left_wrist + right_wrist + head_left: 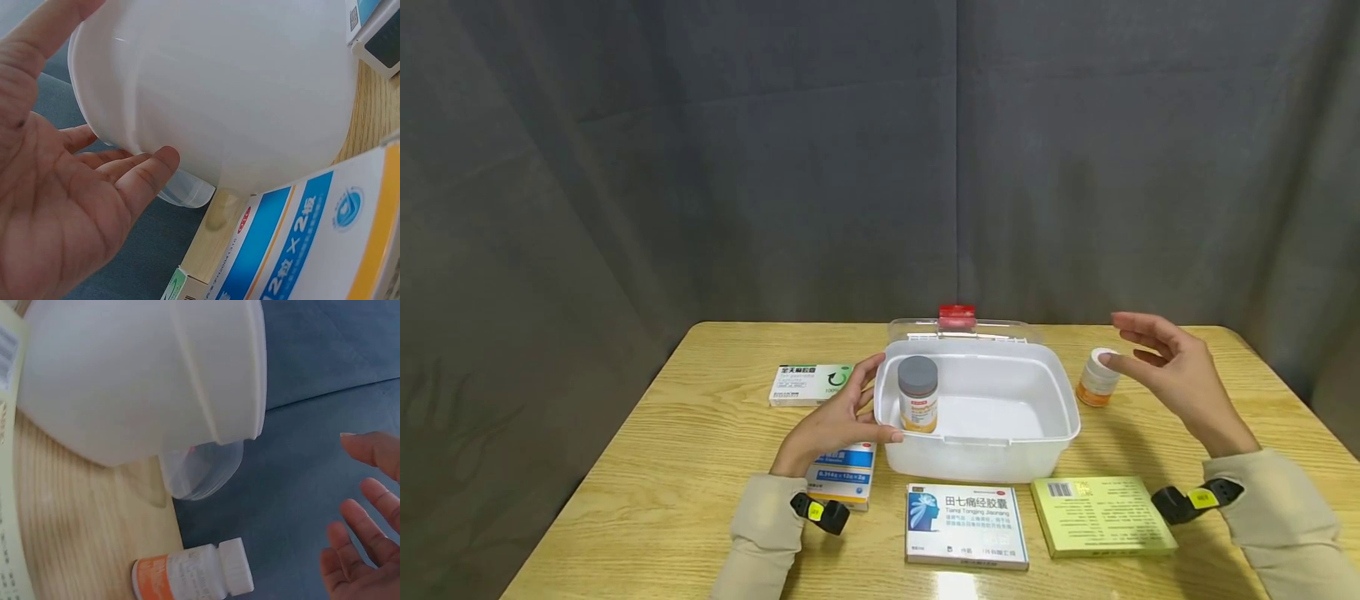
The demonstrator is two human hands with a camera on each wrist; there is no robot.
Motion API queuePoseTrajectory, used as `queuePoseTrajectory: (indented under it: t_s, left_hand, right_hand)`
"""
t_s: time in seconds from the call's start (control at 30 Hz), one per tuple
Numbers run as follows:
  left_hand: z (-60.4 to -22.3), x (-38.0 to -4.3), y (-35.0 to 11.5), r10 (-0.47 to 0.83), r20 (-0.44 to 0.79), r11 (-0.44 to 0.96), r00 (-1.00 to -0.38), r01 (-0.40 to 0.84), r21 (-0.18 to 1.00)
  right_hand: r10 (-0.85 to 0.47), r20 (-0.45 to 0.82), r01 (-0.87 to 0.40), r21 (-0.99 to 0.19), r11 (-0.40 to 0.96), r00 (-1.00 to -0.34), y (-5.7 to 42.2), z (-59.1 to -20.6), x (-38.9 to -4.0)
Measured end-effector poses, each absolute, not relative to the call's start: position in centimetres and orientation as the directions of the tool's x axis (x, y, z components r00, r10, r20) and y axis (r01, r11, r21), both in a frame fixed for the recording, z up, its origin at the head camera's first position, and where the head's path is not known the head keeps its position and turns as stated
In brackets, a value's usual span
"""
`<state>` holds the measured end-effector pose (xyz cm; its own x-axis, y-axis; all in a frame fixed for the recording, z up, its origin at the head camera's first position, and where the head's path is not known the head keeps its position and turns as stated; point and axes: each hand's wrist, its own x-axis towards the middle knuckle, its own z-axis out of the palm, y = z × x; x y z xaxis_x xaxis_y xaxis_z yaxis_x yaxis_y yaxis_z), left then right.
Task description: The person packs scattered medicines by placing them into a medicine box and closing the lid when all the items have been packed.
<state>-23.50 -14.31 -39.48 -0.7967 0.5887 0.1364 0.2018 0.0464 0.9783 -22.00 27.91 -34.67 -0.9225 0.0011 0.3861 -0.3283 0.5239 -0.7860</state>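
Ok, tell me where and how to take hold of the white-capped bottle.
I'd take the bottle round its body, just below the white cap, thumb and fingers on opposite sides, coming from its right and slightly above. It stands upright and round, the open right hand is on that side, and the white bin likely crowds its left.

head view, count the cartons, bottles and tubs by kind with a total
Cartons: 4 (green-and-white carton, blue-and-white carton, white carton with head picture, yellow-green carton)
Bottles: 2 (grey-capped bottle, white-capped bottle)
Tubs: 1 (white tub)
Total: 7
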Motion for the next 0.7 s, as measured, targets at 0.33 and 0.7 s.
queuePoseTrajectory:
  t_s: [0.33,0.7]
  left_hand:
    - [-39.4,-23.4,-14.4,0.591,0.131,0.051,-0.796,0.199,0.979]
    - [-39.5,-23.5,-14.3,0.594,0.141,0.049,-0.792,0.211,0.976]
  right_hand:
    - [0.027,0.359,-0.287,-0.786,0.547,-0.933,28.8,-35.8,-22.4]
    - [0.05,0.325,-0.253,-0.816,0.52,-0.944,29.8,-37.7,-23.2]
